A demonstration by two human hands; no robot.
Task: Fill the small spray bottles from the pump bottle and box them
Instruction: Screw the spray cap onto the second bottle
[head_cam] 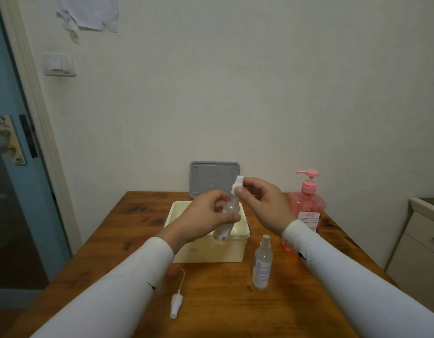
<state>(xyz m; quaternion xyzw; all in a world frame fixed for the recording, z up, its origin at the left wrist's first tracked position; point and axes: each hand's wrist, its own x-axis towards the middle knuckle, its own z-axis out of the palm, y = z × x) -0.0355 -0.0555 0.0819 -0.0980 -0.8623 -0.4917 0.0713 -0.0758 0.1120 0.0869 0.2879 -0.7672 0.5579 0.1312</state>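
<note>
small spray bottle, clear plastic with a white spray head, held tilted in the air above the open cream box, its base toward the viewer and its head toward the wall. left hand grips the bottle's body, thumb curled across the front and fingers wrapped behind. right hand pinches the white spray head between thumb and forefinger, the other fingers loosely curled beside it. both arms wear white sleeves. the cream box sits near the middle of the wooden surface, lid off; what lies inside it cannot be told, since the hands and bottle cover most of the opening. a grey lid stands upright behind the box, leaning against the wall. a second small spray bottle, capped with its own spray head, stands upright on the surface just right of the box. a loose white spray head with its thin dip tube lies flat on the surface in front of the box, to the left, tube pointing away from the viewer. pink pump bottle, translucent with a pink pump and a white label, stands at the back right of the surface, partly hidden by the right wrist and sleeve. at the left edge, a blue door with a metal handle; at the right edge, a pale cabinet.
</note>
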